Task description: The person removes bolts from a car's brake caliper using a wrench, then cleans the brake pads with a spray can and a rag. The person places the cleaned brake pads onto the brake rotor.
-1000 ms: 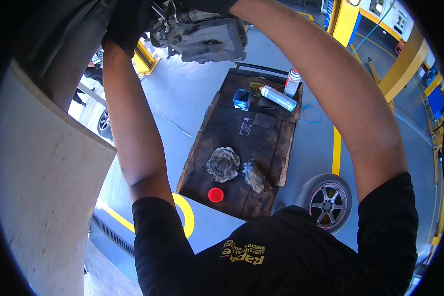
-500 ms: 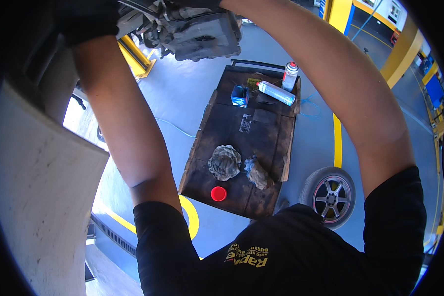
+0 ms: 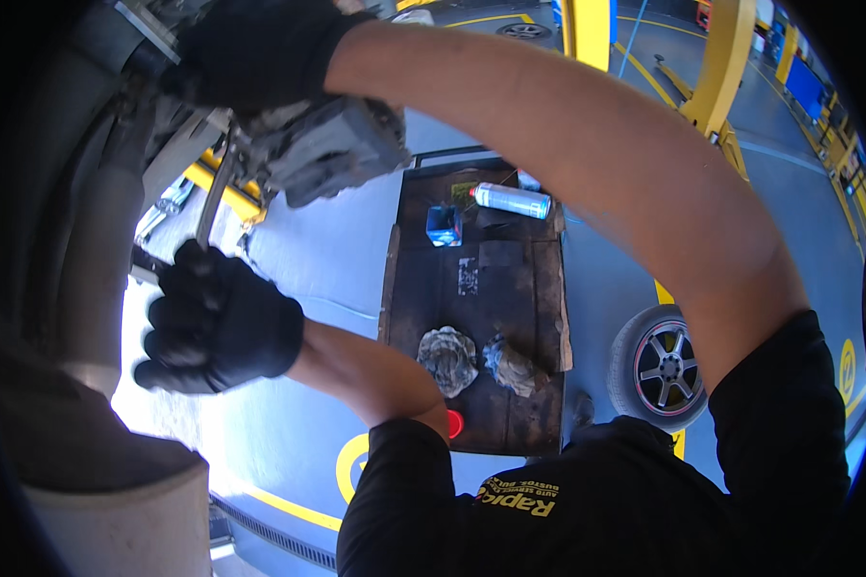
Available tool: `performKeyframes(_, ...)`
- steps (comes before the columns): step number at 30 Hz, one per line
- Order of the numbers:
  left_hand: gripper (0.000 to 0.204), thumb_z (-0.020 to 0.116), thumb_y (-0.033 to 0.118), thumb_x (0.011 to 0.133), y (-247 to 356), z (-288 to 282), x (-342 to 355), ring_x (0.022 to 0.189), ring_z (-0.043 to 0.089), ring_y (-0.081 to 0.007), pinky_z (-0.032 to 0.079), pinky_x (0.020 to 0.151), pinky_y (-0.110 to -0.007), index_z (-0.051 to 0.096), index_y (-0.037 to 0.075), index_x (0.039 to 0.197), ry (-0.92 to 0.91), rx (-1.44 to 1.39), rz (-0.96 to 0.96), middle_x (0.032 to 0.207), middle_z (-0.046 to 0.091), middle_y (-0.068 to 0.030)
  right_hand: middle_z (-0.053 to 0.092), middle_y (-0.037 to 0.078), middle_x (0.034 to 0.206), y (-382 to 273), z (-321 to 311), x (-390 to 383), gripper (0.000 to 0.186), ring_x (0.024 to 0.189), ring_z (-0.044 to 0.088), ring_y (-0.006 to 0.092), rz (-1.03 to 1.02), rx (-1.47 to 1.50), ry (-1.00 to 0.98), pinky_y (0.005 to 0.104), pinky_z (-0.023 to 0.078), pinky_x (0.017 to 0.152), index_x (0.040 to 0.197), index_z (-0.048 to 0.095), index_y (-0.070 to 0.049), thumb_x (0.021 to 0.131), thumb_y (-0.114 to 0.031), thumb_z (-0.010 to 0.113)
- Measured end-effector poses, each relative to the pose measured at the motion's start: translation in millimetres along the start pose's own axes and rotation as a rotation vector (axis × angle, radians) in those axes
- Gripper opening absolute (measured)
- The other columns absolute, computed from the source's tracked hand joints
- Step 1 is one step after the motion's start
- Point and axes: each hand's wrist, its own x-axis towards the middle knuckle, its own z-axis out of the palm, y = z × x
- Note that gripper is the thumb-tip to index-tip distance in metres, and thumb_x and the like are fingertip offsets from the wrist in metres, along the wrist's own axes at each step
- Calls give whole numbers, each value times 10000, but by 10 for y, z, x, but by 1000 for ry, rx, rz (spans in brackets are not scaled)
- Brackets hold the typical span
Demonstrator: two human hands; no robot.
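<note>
My left hand (image 3: 217,322), in a black glove, is closed around the lower part of a long metal bar (image 3: 218,192) that runs up into the vehicle's underside (image 3: 106,192). My right hand (image 3: 255,53), also gloved in black, is up among the undercarriage parts at the top left, its fingers curled on something I cannot make out. Beside and below it hangs a grimy metal housing (image 3: 332,154), in front of the bar from this view.
A dark workbench (image 3: 471,298) below holds spray cans (image 3: 510,200), a blue box (image 3: 443,226), crumpled rags (image 3: 447,358) and a red cap (image 3: 453,423). A wheel (image 3: 656,365) lies on the floor at right, near yellow lift posts (image 3: 717,67).
My left hand has come down from the top to mid left, now showing on the metal bar. My right arm has shifted leftward in the view, and the camera's view has shifted too.
</note>
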Motion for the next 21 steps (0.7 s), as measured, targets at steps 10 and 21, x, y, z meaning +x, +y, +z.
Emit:
performKeyframes(10,266,581,344,1038,-274,-281,-58,906,704,-193,529,972,-456,690,104,999,-31,443,158,927,712,-49,732,222,1055,-74,-221,-29,476,1049,681,384,-40,124,42,539,428,1015,1053,743,-62,1015,-448,466)
performKeyframes(21,324,496,324,1093,-326,-450,312,1011,755,-309,650,811,-391,589,15,1064,-444,1127,377,989,722,-144,728,234,956,-67,-161,-33,424,1008,669,412,-5,24,-24,542,426,983,995,725,-30,1011,-388,500)
